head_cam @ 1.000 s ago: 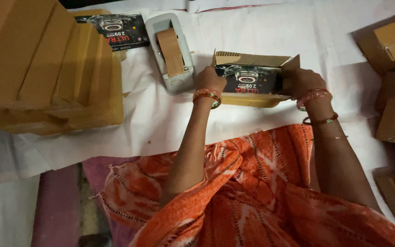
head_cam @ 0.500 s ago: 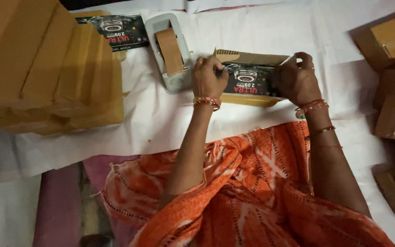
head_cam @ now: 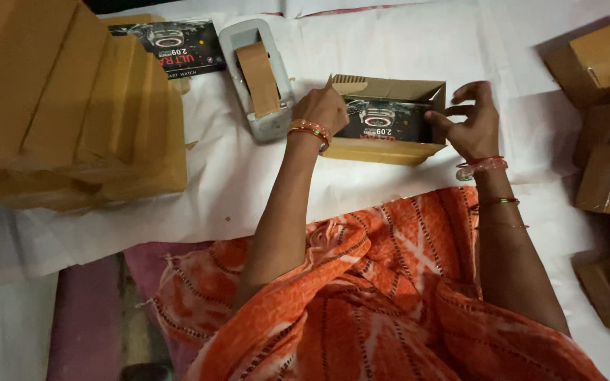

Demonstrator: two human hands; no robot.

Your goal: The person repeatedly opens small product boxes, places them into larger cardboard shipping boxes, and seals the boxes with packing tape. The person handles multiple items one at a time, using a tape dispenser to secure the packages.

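An open brown cardboard carton [head_cam: 383, 151] lies on the white sheet in front of me, with a black printed product box [head_cam: 386, 120] inside it. My left hand [head_cam: 326, 109] rests on the carton's left end, fingers curled at the left flap. My right hand [head_cam: 473, 125] pinches the right end flap, thumb and fingers on the cardboard edge. Both wrists wear bangles. My orange patterned garment [head_cam: 390, 296] fills the lower view.
A grey tape dispenser [head_cam: 257, 77] with brown tape stands left of the carton. Another black product box [head_cam: 178, 46] lies behind it. A tall stack of brown cartons [head_cam: 72, 106] fills the left. More brown cartons [head_cam: 605, 162] sit along the right edge.
Both hands have moved up from the carton's near side onto its end flaps. The carton and the black box inside have stayed in place.
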